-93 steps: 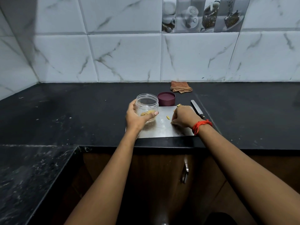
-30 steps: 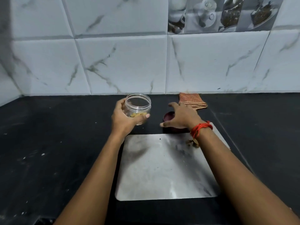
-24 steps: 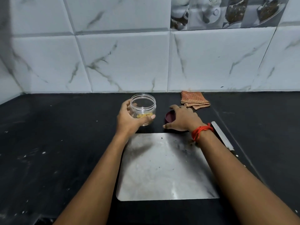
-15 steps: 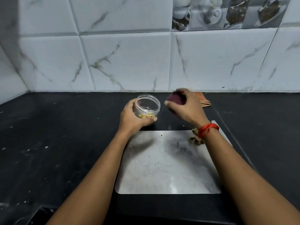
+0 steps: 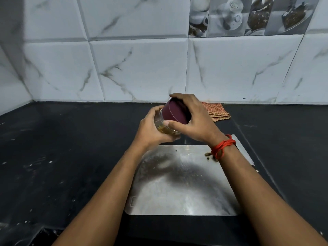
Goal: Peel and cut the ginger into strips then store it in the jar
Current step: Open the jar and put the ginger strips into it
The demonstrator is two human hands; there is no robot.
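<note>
Black stone surface (image 5: pixel 71 148) under white marbled tiles carries a square steel board (image 5: pixel 177 183), just nearer than both hands. The left hand (image 5: pixel 150 128) grips the tilted clear plastic jar (image 5: pixel 176 134), with cut ginger strips (image 5: pixel 164 130) inside. The right hand (image 5: pixel 197 121) curls round the round maroon lid (image 5: pixel 175 112), set against the jar's mouth. Peeling and cutting look done, with 1 step left: tightening the lid.

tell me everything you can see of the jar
The jar is small, round and clear, plastic by the look, with yellowish ginger strips gathered at its low side. It is tilted, mouth toward the camera, held above the black countertop beyond the steel board. The left hand grips its body from beneath; the right hand holds a maroon lid over its mouth. Whether the lid is screwed tight cannot be told.
</note>
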